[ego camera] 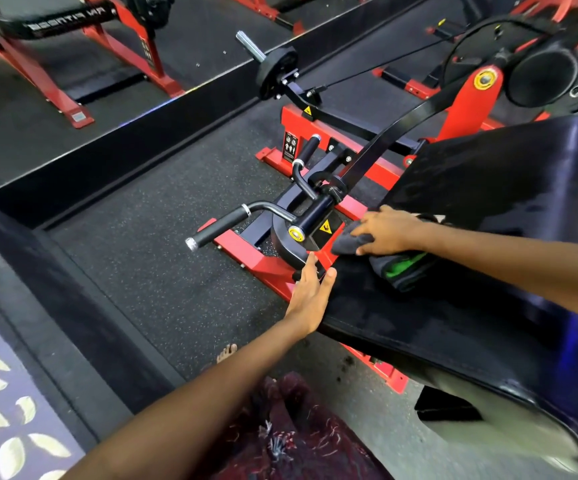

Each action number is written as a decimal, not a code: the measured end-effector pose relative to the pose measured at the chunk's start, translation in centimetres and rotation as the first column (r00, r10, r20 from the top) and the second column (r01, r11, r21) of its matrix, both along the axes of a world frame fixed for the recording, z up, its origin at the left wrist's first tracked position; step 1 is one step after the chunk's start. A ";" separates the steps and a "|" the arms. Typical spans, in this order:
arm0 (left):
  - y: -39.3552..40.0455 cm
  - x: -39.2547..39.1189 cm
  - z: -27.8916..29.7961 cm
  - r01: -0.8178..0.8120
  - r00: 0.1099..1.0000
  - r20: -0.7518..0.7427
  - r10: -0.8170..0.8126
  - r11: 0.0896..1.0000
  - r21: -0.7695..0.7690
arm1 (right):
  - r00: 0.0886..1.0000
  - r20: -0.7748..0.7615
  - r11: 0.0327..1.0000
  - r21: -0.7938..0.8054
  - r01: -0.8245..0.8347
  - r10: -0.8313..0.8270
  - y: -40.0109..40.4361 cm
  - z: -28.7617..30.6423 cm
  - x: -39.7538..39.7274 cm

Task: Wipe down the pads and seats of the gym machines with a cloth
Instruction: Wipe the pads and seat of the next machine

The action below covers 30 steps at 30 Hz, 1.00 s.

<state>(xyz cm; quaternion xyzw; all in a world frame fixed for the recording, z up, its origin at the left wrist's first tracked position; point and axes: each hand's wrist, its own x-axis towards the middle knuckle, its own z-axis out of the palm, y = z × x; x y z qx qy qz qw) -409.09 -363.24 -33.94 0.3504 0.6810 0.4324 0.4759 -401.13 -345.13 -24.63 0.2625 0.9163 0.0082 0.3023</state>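
A large black pad (453,271) of a red-framed gym machine (464,105) fills the right half of the frame, sloping from the upper right down toward the lower right corner. The right hand (388,233), entering from the right edge, lies flat with fingers spread and fairly straight on a dark grey cloth (384,258) that shows a green patch; the cloth sits bunched on the pad's left end, near the centre of the frame, with one corner hanging just over the pad's edge. The left hand (310,296), reaching up from the bottom of the frame, rests against the pad's near left edge with its fingers straight and together and its thumb lying on top of the pad; it holds nothing. The two hands are apart, the left below and to the left of the right. Just left of the pad, black handles (218,226) with chrome end caps stick out from a black pivot housing (291,237) bearing yellow warning stickers. A chrome weight horn (251,46) points toward the upper centre. The speckled black rubber floor (142,254) spreads across the middle left, and another red-framed bench (69,22) stands in the upper left. A bare foot (226,353) shows below the left forearm, and patterned dark red fabric (298,434) covers the bottom centre.
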 end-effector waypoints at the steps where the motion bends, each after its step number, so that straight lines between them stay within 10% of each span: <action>1: 0.0 0.0 -0.1 -0.007 1.000 0.016 0.007 1.000 -0.003 | 1.000 -0.008 0.997 -0.068 -0.021 0.021 -1.4 0.0 0.0; 11: 0.5 0.1 0.5 -0.111 0.963 0.240 0.123 0.992 -0.064 | 0.999 -0.020 0.695 -0.718 0.017 -0.046 -5.0 8.6 6.2; 18: 0.8 0.0 -0.3 -0.069 0.979 0.189 0.076 0.997 -0.046 | 0.991 -0.037 0.900 -0.413 -0.135 0.132 -8.2 4.1 2.4; 26: 0.6 -0.5 -0.6 0.098 0.995 0.018 -0.098 0.994 -0.048 | 0.996 0.020 0.667 -0.742 0.071 -0.084 -6.3 8.9 6.7; 30: 0.8 -0.6 -0.4 0.148 0.988 -0.029 -0.150 0.987 -0.069 | 0.999 -0.044 0.801 -0.599 -0.023 -0.004 -7.9 6.2 3.5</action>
